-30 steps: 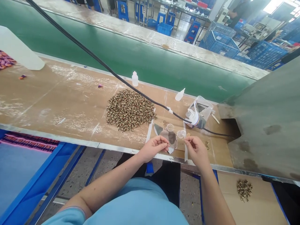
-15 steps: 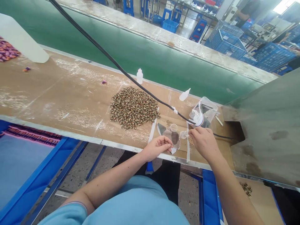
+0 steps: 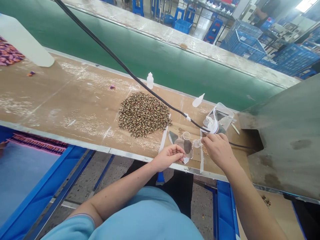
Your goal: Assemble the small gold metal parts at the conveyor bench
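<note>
The left hand (image 3: 168,158) and right hand (image 3: 218,150) are pinched closed, whatever they grip too small to tell, over a taped plastic sheet (image 3: 187,146) on the desk (image 3: 62,96), beside a small clear cup (image 3: 197,143); farther off, mid-frame, lies a heap of brass rings (image 3: 144,115).

The work surface (image 3: 62,100) is a matt brown sheet, scuffed and marked with white residue. Its edge trim (image 3: 75,141) is dull, smooth metal. The green belt (image 3: 162,70) has a smooth, low-sheen finish. The heaped metal rings (image 3: 144,115) are glossy and brass-coloured. The dropper bottle (image 3: 150,81) is translucent white plastic, and the box (image 3: 220,115) is clear, glossy plastic. The cable (image 3: 150,96) has a smooth black sheath. The crates (image 3: 292,58) are blue perforated plastic.
</note>
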`<state>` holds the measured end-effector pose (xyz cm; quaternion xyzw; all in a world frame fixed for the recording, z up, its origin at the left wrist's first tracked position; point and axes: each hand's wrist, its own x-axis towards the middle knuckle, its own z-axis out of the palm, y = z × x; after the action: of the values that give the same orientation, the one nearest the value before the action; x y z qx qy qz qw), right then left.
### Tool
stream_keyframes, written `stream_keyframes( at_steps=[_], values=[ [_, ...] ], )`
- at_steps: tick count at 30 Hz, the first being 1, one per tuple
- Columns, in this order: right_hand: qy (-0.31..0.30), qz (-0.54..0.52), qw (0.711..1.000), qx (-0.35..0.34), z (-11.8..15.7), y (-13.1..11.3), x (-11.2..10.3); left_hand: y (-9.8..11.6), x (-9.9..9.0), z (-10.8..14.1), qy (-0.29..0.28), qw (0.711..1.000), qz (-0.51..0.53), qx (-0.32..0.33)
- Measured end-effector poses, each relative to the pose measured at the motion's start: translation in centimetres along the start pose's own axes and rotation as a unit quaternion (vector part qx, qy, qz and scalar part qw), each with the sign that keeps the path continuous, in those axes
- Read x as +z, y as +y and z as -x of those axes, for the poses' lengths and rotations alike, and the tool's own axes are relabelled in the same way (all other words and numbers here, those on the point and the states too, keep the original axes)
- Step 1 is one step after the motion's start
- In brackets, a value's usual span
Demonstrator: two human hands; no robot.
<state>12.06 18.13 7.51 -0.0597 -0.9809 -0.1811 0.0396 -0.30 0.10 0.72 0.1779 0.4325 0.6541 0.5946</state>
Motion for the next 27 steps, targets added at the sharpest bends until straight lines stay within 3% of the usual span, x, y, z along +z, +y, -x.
stream_keyframes(
  at_steps=[27],
  values=[
    [0.007,0.002,1.000,-0.015,-0.06,-0.09,-0.09,-0.04,-0.10,-0.01,0.005,1.000,-0.003,-0.003]
  ],
)
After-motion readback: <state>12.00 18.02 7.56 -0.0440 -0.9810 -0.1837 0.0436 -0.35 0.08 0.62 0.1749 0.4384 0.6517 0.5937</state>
